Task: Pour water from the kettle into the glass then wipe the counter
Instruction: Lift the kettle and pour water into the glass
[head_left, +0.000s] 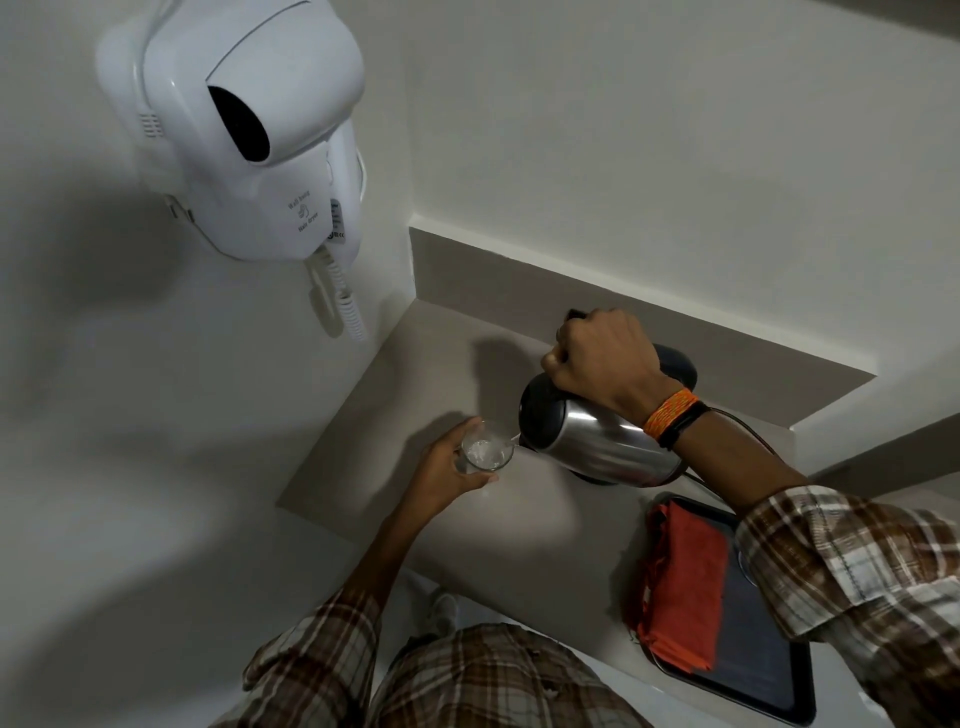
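Right hand (602, 358) wrapped tight round handle of 1 kettle (592, 441), tipped toward 1 glass (485, 449). Left hand (447, 467) gripping that glass above table (545, 530). 1 red cloth (685, 587) nearby.

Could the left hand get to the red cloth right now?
Probably not yet: the left hand is holding the glass under the kettle. The cloth lies uncovered on the tray.
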